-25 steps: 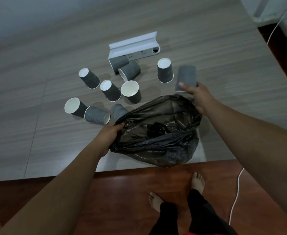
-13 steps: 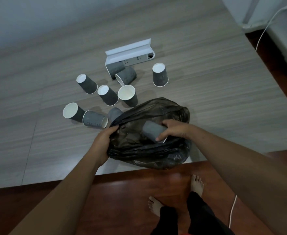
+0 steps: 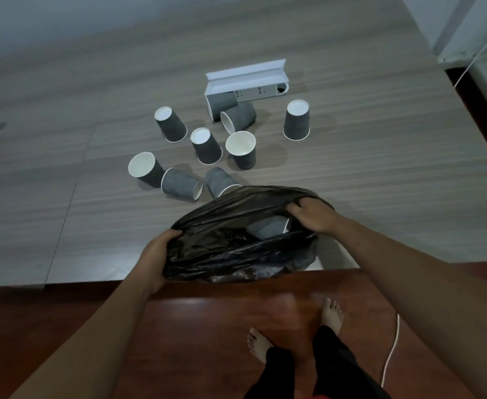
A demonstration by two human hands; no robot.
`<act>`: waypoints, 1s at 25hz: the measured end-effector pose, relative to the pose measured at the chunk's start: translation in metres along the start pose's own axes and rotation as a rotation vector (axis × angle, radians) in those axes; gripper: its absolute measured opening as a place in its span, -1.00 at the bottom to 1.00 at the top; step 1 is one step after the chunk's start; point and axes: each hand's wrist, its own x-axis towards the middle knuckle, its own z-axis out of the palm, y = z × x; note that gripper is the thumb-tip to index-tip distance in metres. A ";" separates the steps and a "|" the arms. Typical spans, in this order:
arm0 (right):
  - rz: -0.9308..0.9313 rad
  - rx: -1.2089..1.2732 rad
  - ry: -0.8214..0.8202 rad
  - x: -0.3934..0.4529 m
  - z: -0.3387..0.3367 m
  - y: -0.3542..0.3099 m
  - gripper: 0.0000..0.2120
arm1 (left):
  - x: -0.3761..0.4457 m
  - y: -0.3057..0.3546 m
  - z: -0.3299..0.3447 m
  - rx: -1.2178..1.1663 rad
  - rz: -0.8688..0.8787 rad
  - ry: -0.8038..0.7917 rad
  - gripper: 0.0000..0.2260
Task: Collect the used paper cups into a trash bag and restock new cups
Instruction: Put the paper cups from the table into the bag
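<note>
Black plastic trash bag (image 3: 236, 249) sits at the near edge of the grey wood-grain counter (image 3: 380, 182), mouth held open w/ both hands. Left hand (image 3: 157, 254) is closed on the bag's left rim, fingers curled over the plastic. Right hand (image 3: 311, 216) grips the far-right rim, fingers hooked into the fold. Inside the opening lies one grey ribbed paper cup (image 3: 268, 227) on its side, white rim toward the right hand, not touching either hand as far as can be told.

Other grey paper cups lie scattered on the counter beyond the bag: one upside-down cup at far right (image 3: 297, 120), well apart from the rest; an upright cup w/ white inside (image 3: 242, 149) near the middle; two inverted cups (image 3: 206, 146) (image 3: 171, 124) to its left; three tipped-over cups (image 3: 144, 169) (image 3: 181, 184) (image 3: 220, 181) just beyond the bag's far rim, the last one touching or nearly touching the plastic. White rectangular cup holder box (image 3: 248, 80) lies on its side at the back, w/ two cups (image 3: 223, 102) (image 3: 239, 116) at its open left end.

Below the counter: red-brown wood floor (image 3: 193, 326), bare feet, a white cable (image 3: 391, 349) on the right.
</note>
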 end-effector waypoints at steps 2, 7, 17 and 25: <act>-0.023 -0.017 0.063 0.001 0.005 -0.013 -0.52 | 0.002 0.011 -0.014 0.008 0.064 0.007 -0.79; -0.195 -0.303 0.044 -0.008 0.004 -0.051 -0.69 | 0.011 0.036 -0.041 0.056 0.107 0.015 -0.72; -0.168 -0.153 0.480 0.052 0.012 -0.136 -0.74 | 0.024 0.023 -0.041 0.268 0.096 0.117 -0.67; 0.122 -0.378 0.201 0.108 0.074 -0.160 -0.47 | 0.031 0.019 -0.035 0.340 0.057 0.159 -0.72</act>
